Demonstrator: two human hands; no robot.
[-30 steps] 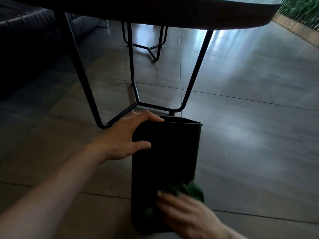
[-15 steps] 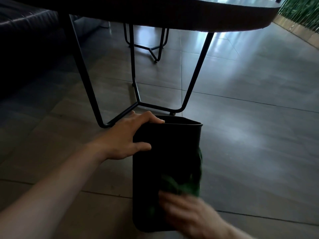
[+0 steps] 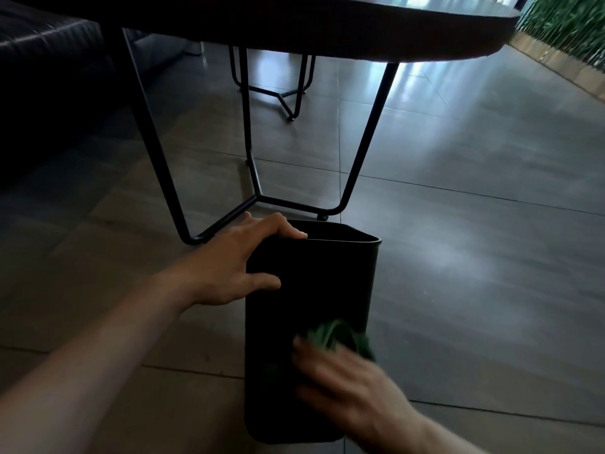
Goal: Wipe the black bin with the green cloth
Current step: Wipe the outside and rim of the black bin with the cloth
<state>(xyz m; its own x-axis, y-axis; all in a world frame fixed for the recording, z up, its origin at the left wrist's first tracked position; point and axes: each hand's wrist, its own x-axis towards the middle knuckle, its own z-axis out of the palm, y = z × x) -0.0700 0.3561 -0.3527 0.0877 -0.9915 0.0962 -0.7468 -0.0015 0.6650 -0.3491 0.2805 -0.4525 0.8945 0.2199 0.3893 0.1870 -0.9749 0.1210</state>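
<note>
Black bin (image 3: pixel 311 283), green cloth (image 3: pixel 337 335), grey tiled floor (image 3: pixel 474 257), dark table (image 3: pixel 327 24) with black legs (image 3: pixel 363 142)

A tall black plastic bin (image 3: pixel 311 290) stands on the grey tiled floor (image 3: pixel 474 257). The left hand (image 3: pixel 234 265) grips its rim. The blurred right hand (image 3: pixel 347 381) presses a crumpled green cloth (image 3: pixel 337 335) against its side.

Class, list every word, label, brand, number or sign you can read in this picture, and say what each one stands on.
None: no text can be read anywhere.
The black bin shows a plain dark wall.
The green cloth is blurred and shows no mark that can be made out.
The table and the floor carry no lettering.
</note>
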